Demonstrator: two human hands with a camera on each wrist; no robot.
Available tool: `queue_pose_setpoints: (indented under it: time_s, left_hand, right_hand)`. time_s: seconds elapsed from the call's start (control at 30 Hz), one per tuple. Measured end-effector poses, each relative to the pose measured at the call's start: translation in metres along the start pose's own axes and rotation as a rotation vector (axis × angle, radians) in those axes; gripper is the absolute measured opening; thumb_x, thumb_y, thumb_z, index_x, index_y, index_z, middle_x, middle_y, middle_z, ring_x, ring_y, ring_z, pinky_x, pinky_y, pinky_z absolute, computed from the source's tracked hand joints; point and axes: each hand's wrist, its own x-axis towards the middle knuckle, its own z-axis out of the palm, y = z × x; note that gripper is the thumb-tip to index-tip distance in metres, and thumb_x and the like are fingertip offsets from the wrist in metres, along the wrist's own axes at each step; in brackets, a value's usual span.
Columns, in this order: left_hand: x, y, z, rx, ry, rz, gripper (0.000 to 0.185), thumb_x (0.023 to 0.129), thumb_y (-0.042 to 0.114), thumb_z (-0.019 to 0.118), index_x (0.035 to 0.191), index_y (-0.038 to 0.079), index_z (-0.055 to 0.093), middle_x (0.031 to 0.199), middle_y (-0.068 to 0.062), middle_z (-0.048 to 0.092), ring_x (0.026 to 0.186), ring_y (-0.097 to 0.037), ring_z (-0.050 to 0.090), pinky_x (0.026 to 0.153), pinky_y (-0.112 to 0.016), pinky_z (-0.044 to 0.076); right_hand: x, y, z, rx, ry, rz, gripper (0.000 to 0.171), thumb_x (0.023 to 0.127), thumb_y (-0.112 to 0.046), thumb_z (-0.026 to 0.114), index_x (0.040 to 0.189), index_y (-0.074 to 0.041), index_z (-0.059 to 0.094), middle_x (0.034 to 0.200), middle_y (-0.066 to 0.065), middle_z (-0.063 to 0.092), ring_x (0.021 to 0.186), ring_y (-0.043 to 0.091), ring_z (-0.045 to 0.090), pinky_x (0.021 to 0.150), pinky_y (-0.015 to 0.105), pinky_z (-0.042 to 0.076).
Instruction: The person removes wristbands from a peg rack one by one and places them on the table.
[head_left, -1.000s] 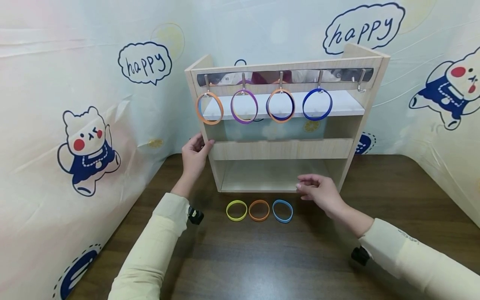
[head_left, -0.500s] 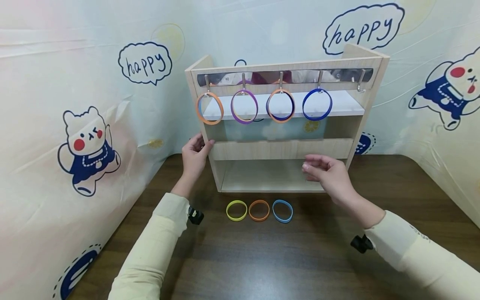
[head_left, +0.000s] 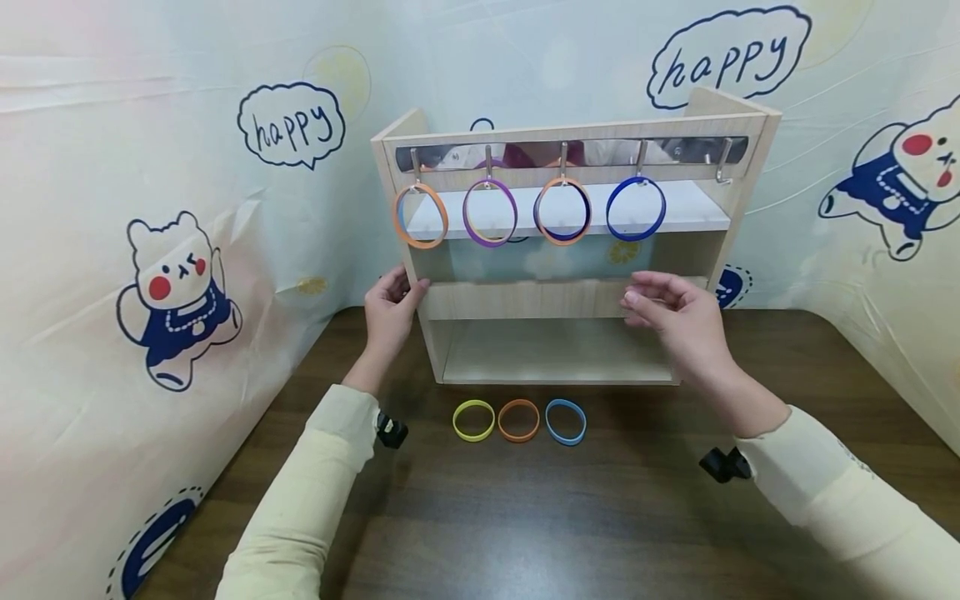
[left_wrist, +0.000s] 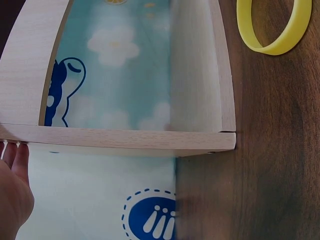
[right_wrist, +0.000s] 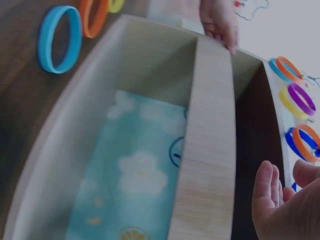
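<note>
On dark wood table [head_left: 645, 517]: pale boxy rack [head_left: 562, 298], round bands [head_left: 519, 420].

yellow band [head_left: 473, 420], orange band [head_left: 518, 420], blue band [head_left: 566, 422], pale wood shelf [head_left: 562, 298]
</note>
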Motion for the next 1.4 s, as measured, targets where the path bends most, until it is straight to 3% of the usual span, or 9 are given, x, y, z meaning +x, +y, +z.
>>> queue_pose_setpoints:
  time_s: [0.27, 0.5, 0.6, 1.07, 1.4]
  left_hand:
    - [-0.001, 0.0, 0.0, 0.011, -0.003, -0.013, 0.036, 0.089, 0.006, 0.07, 0.122, -0.006, 0.063, 0.115, -0.018, 0.067, 0.097, -0.014, 0.065, 0.08, -0.024, 0.052]
    - [0.001, 0.002, 0.0, 0.018, 0.001, -0.011, 0.035, 0.089, 0.006, 0.07, 0.122, -0.007, 0.063, 0.114, -0.019, 0.067, 0.096, -0.014, 0.065, 0.08, -0.024, 0.052]
    - [0.001, 0.002, 0.0, 0.021, 0.002, -0.01, 0.036, 0.089, 0.006, 0.07, 0.122, -0.006, 0.063, 0.114, -0.019, 0.067, 0.095, -0.013, 0.065, 0.08, -0.023, 0.052]
    - [0.0, 0.001, 0.001, 0.026, 0.002, -0.005, 0.036, 0.089, 0.005, 0.07, 0.122, -0.007, 0.062, 0.115, -0.02, 0.067, 0.098, -0.017, 0.065, 0.08, -0.024, 0.052]
    - [-0.001, 0.003, 0.001, 0.027, -0.002, -0.01, 0.035, 0.089, 0.005, 0.069, 0.122, -0.007, 0.063, 0.115, -0.019, 0.067, 0.097, -0.015, 0.065, 0.08, -0.023, 0.052]
  right_hand:
    - [0.008, -0.016, -0.006, 0.126, 0.059, -0.055, 0.039, 0.086, -0.02, 0.074, 0.121, -0.006, 0.064, 0.099, 0.004, 0.067, 0.088, 0.017, 0.069, 0.073, 0.026, 0.055]
    - [0.018, -0.026, -0.013, 0.338, 0.094, -0.116, 0.037, 0.083, -0.009, 0.076, 0.117, -0.001, 0.064, 0.093, 0.007, 0.065, 0.082, 0.016, 0.069, 0.07, 0.028, 0.056]
    - [0.023, -0.03, -0.015, 0.375, 0.095, -0.121, 0.041, 0.082, -0.009, 0.077, 0.119, 0.002, 0.062, 0.093, 0.007, 0.065, 0.081, 0.015, 0.07, 0.07, 0.028, 0.056]
    - [0.035, -0.037, -0.017, 0.261, 0.095, -0.024, 0.05, 0.082, -0.019, 0.077, 0.127, -0.004, 0.06, 0.108, 0.009, 0.063, 0.088, 0.014, 0.068, 0.073, 0.024, 0.054]
    - [0.039, -0.039, -0.014, 0.306, 0.071, -0.017, 0.048, 0.083, -0.018, 0.077, 0.124, 0.0, 0.059, 0.102, 0.007, 0.065, 0.085, 0.014, 0.069, 0.072, 0.025, 0.055]
